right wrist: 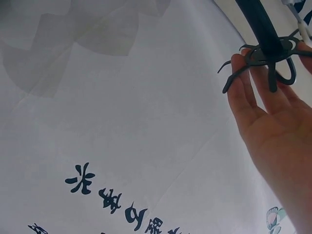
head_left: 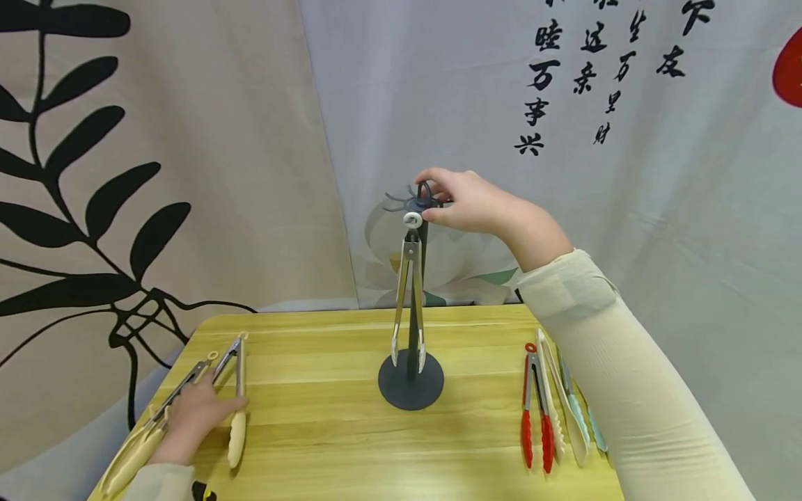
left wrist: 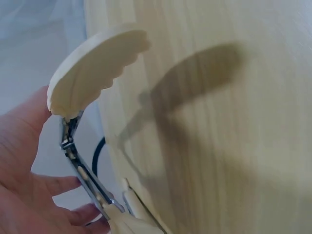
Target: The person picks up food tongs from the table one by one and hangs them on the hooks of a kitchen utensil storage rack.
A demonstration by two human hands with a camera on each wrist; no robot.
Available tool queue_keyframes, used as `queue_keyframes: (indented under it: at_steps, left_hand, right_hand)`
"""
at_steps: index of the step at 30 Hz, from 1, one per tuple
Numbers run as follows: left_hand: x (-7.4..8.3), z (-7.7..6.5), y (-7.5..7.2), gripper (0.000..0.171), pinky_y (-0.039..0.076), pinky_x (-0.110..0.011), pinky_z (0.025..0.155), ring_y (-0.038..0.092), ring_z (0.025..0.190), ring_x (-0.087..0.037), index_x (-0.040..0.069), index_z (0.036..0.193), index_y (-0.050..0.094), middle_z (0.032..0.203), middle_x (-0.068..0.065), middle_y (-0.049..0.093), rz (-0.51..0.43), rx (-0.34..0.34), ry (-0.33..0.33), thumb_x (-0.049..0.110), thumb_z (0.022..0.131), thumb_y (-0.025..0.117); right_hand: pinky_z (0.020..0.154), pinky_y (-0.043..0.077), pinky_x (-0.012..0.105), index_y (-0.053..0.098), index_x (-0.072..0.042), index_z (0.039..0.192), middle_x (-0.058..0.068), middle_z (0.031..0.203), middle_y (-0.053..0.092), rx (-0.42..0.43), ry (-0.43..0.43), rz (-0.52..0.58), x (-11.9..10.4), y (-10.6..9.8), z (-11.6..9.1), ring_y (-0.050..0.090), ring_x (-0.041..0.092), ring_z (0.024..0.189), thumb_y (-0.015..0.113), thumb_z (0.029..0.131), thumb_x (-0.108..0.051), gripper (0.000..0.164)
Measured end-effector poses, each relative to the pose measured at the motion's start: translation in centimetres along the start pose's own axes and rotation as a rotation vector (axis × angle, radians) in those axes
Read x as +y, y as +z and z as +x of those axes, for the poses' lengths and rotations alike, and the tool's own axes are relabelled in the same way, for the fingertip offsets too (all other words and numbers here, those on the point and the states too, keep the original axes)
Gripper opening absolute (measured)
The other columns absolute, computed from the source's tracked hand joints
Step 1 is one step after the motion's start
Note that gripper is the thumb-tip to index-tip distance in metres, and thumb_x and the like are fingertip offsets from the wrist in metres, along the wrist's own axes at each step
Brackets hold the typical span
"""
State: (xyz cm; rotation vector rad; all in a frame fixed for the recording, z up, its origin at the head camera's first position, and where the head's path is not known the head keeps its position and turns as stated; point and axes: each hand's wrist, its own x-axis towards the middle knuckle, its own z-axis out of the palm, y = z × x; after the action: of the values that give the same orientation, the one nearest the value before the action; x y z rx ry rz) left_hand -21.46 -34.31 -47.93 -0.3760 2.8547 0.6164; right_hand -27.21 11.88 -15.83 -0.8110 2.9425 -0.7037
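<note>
Printed cloth [head_left: 232, 153] hangs behind the counter [head_left: 326, 431]. Near its left edge, the left hand [head_left: 197, 414] grips cream tongs [head_left: 237, 440], their long axis running toward the far edge. Rightward and farther off rises the stand [head_left: 410, 395], its top held by the nearer right hand [head_left: 470, 202]; another pair [head_left: 400, 306] hangs there, and red tongs [head_left: 548, 445] lie toward the right edge.

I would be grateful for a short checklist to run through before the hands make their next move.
1. Stand upright on its round base: ok.
2. Right hand on the stand's top: ok.
3. Hanging tongs up on the stand: ok.
4. A bare hook available: ok.
5. Left hand firmly gripping the cream tongs: cannot tell.
6. Red tongs hung up: not ok, lying on the table.
</note>
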Motion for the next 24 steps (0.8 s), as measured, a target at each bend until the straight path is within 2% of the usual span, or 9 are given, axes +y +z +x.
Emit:
queue_keyframes:
  at_steps: [6, 15, 24]
  left_hand:
    - [1.1, -0.4, -0.3, 0.126, 0.029, -0.078, 0.085, 0.019, 0.116, -0.071, -0.006, 0.148, 0.008, 0.133, -0.052, 0.014, -0.038, 0.030, 0.017, 0.071, 0.068, 0.065]
    - [2.0, -0.7, 0.0, 0.118, 0.021, -0.077, 0.093, 0.018, 0.122, -0.067, -0.003, 0.150, 0.007, 0.141, -0.047, 0.015, -0.096, 0.148, 0.089, 0.061, 0.073, 0.069]
    - [3.6, -1.1, -0.1, 0.114, 0.031, -0.073, 0.090, 0.028, 0.119, -0.064, -0.001, 0.150, 0.010, 0.137, -0.046, 0.022, -0.148, 0.226, 0.148, 0.058, 0.073, 0.071]
  right_hand:
    - [0.102, 0.042, 0.042, 0.038, -0.017, 0.139, 0.010, 0.137, 0.052, -0.001, -0.004, 0.008, 0.2, -0.1, 0.0, 0.048, 0.026, 0.128, 0.059, 0.093, -0.022, 0.051]
    - [0.102, 0.042, 0.042, 0.038, -0.018, 0.140, 0.010, 0.138, 0.051, 0.002, 0.017, 0.016, 0.3, -0.1, 0.0, 0.049, 0.025, 0.128, 0.059, 0.093, -0.022, 0.052]
    - [0.102, 0.042, 0.042, 0.038, -0.018, 0.140, 0.010, 0.138, 0.051, 0.006, 0.016, 0.015, 0.2, 0.0, 0.0, 0.049, 0.025, 0.128, 0.059, 0.093, -0.023, 0.052]
